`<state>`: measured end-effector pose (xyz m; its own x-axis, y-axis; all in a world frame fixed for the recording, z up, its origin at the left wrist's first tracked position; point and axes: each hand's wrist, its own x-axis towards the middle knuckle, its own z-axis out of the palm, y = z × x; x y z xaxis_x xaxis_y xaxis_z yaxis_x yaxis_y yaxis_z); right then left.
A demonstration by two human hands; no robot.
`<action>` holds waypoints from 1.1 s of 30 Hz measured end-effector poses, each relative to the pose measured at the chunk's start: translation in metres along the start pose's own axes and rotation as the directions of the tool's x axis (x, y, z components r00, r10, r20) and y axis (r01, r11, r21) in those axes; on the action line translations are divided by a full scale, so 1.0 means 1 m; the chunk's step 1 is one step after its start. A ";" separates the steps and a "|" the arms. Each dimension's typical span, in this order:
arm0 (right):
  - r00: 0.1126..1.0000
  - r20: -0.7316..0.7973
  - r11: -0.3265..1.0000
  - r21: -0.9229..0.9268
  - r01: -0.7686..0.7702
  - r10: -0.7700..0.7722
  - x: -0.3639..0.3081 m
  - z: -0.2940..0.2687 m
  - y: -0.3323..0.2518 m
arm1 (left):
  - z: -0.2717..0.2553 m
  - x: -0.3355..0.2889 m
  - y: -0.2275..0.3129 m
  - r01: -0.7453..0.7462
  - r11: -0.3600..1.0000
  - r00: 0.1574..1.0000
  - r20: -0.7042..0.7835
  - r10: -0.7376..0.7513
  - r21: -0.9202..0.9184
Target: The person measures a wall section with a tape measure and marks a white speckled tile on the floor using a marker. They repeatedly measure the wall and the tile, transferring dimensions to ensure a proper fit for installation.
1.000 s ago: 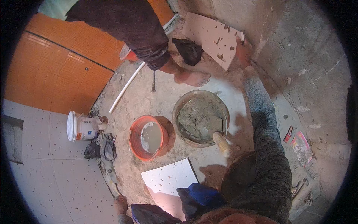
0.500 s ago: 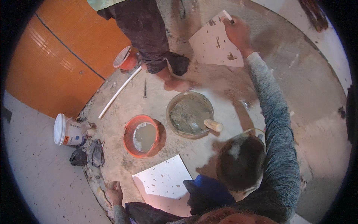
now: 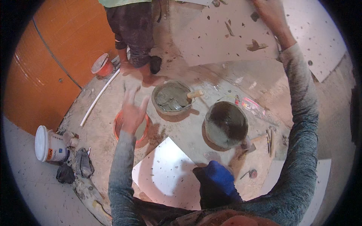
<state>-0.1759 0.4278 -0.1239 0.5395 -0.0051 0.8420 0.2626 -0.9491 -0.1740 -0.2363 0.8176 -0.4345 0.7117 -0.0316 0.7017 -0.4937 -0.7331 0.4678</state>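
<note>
My left hand (image 3: 132, 110) is over the orange bucket (image 3: 144, 132), fingers spread and a little blurred, with nothing in them. The bucket holds cloudy water and is partly hidden by the hand. My right hand (image 3: 270, 16) reaches far forward over a large pale tile (image 3: 226, 34) speckled with dark bits. Its fingertips run to the top edge of the picture, so their grip does not show. Between the arms stand a tub of grey mortar (image 3: 154, 98) with a wooden-handled tool (image 3: 196, 93) in it, and a dark bucket (image 3: 226, 126).
Another person's bare foot (image 3: 152, 80) is beside the mortar tub. A white tile (image 3: 169, 150) lies before me, another tile (image 3: 318, 37) at far right. A white pipe (image 3: 98, 98), a small red bucket (image 3: 102, 66) and a tipped white pail (image 3: 52, 145) are at left. Tools (image 3: 269, 141) lie at right.
My left hand has risen from the lower left to over the orange bucket. My right hand has moved up and right in view. The view has shifted, showing the dark bucket and more tiles.
</note>
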 end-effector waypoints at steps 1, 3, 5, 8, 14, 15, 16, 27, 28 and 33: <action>0.980 -0.017 0.961 -0.200 0.189 -0.197 -0.002 -0.025 -0.008 | 0.001 0.019 0.014 -0.031 0.997 0.999 -0.014 0.030 -0.075; 0.975 -0.027 0.960 -0.182 0.214 -0.222 -0.019 -0.073 -0.049 | -0.008 0.043 0.044 -0.108 0.985 0.993 -0.068 0.100 -0.131; 0.994 -0.001 0.970 0.216 -0.110 0.113 -0.054 -0.127 -0.132 | -0.013 0.054 0.063 -0.201 0.970 0.971 -0.157 0.180 -0.134; 0.996 -0.052 0.974 0.207 0.088 -0.079 -0.094 -0.152 -0.193 | -0.042 0.052 0.063 -0.292 0.952 0.935 -0.238 0.264 -0.091; 0.969 0.231 0.954 0.300 0.011 -0.084 -0.155 -0.177 -0.325 | -0.144 -0.017 0.044 -0.022 0.859 0.986 0.131 0.103 -0.512; 0.952 0.271 0.942 0.334 0.048 -0.145 -0.161 -0.170 -0.347 | -0.170 -0.043 0.027 -0.071 0.831 0.997 -0.032 0.063 -0.552; 0.929 0.328 0.957 0.279 0.076 -0.169 -0.171 -0.177 -0.365 | -0.185 -0.070 0.025 0.104 0.872 0.994 0.074 -0.078 -0.478; 0.893 -0.038 0.681 0.633 0.368 -0.449 -0.243 -0.124 -0.366 | -0.363 -0.325 -0.049 0.373 0.753 0.683 -0.389 -0.618 -0.541; 0.852 -0.137 0.532 0.728 0.433 -0.506 -0.275 -0.116 -0.399 | -0.372 -0.340 -0.054 0.365 0.747 0.646 -0.427 -0.633 -0.556; 0.860 0.131 0.417 0.903 0.101 -0.493 -0.346 -0.070 -0.469 | -0.361 -0.324 -0.016 0.261 0.748 0.546 -0.545 -0.636 -0.611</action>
<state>-0.5417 0.8527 -0.2981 0.4397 0.5047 0.7429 0.8866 -0.1117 -0.4488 -0.6391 1.0849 -0.4756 0.4300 0.8197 0.3783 -0.4881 -0.1415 0.8613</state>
